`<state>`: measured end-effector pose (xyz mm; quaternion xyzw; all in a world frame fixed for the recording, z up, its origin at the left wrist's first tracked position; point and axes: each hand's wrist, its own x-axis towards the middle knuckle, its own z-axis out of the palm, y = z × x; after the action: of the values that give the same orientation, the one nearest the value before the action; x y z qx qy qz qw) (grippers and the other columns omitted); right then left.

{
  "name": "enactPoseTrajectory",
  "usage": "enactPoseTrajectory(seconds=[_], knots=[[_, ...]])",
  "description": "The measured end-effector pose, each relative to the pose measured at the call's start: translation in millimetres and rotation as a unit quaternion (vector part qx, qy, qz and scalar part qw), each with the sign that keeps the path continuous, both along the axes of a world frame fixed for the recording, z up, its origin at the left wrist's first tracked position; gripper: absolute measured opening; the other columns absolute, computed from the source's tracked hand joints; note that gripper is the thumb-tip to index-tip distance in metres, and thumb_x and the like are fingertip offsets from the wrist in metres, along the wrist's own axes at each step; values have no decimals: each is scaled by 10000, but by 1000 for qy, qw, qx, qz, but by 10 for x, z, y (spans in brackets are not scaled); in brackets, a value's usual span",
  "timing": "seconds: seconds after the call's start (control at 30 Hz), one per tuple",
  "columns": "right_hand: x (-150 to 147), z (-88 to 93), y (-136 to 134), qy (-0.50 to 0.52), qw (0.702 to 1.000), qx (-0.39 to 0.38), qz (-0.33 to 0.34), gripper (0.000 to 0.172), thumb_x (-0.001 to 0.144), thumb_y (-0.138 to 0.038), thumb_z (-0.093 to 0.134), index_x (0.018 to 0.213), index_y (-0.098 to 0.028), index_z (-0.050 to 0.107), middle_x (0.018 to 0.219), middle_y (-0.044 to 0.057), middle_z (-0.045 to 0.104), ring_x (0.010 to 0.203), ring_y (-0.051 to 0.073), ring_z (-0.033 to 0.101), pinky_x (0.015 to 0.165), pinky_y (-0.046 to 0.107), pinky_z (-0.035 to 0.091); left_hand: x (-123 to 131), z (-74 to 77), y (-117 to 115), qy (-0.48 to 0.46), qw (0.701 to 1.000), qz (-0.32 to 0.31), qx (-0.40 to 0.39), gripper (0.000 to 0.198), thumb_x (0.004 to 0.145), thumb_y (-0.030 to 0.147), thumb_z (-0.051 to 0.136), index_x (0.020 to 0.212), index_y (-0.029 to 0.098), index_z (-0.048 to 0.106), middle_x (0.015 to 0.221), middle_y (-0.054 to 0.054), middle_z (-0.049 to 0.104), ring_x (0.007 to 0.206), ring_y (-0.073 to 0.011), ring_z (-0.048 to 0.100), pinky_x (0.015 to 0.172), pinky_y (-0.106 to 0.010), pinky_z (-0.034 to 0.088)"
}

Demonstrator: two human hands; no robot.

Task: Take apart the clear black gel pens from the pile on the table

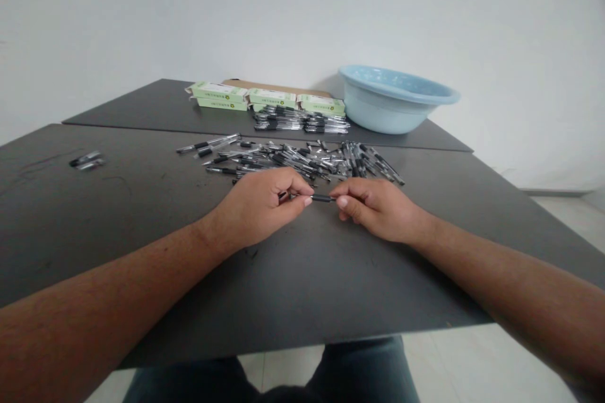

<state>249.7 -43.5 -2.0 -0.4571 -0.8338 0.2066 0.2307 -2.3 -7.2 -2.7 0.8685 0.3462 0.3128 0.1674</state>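
Observation:
Between my two hands a pen (322,198) with a black grip lies level, just above the dark table. My left hand (269,204) pinches one end of it between thumb and forefinger. At the other end, the fingertips of my right hand (378,206) are closed on the pen's tip. Both its ends are partly hidden by my fingers. Just beyond my hands spreads a loose heap of clear pens and pen parts (283,156) with black grips.
Bundled pens (302,121) lie in front of green-and-white boxes (271,98) at the back. A light blue basin (394,107) stands at the back right. A few small clear-and-black pieces (87,160) lie far left. The dark table's (293,308) near edge is above my legs.

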Motion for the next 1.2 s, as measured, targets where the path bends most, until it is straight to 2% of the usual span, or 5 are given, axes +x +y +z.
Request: enactPoseTrajectory(seconds=[0.23,0.43,0.8,1.0,1.2], knots=[[-7,-15,3,-11,1000,-14,9,207,1013,-326,486,981,-201,647,753,-10,715,685,122,652,688,244,460,-2,-6,0,2,1000,-3,4,119,862,264,662,935,211,740,750,42,706,654,-110,632,641,-227,450],[-9,-16,4,-16,1000,6,1,115,961,-292,572,961,-198,639,795,-4,709,721,127,650,688,241,453,-6,-18,9,3,1000,-6,5,117,860,257,658,936,218,738,778,42,713,676,-110,639,665,-228,461],[2,-13,11,-15,999,-16,24,234,1018,-336,474,951,-198,651,766,-2,714,686,122,642,693,246,453,-6,-6,-4,12,1000,-3,0,130,874,283,648,950,222,735,770,33,711,702,-127,651,690,-242,477],[-11,-8,15,-27,1000,-8,3,157,968,-339,574,957,-198,642,768,-3,705,689,129,644,664,241,444,-3,-7,-3,14,1000,7,-4,139,876,292,635,945,221,733,746,27,708,690,-134,646,679,-246,478],[-13,-15,24,-31,999,-16,32,302,1038,-365,431,885,-195,628,718,-2,697,674,124,641,700,249,452,-1,-12,-2,16,1000,-11,-18,131,869,285,642,935,209,726,762,29,712,688,-126,643,644,-238,454]])
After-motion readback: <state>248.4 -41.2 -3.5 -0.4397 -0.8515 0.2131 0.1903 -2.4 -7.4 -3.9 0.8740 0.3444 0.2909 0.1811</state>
